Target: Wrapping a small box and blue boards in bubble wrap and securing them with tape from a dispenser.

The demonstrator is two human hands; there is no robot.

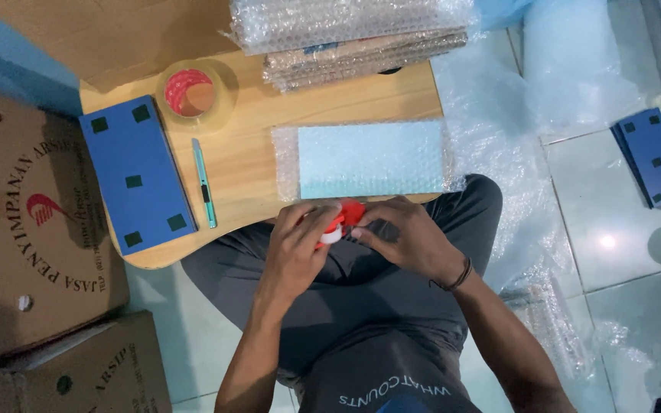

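Both hands, left [297,243] and right [402,239], grip a small red-and-white plastic tape dispenser [342,222] at the wooden tabletop [250,153] edge, close beside the bubble-wrapped pale blue flat parcel [369,159] for easy reach.

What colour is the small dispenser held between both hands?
Red with a white part, seen in the head view: tape dispenser, at the table's near edge.
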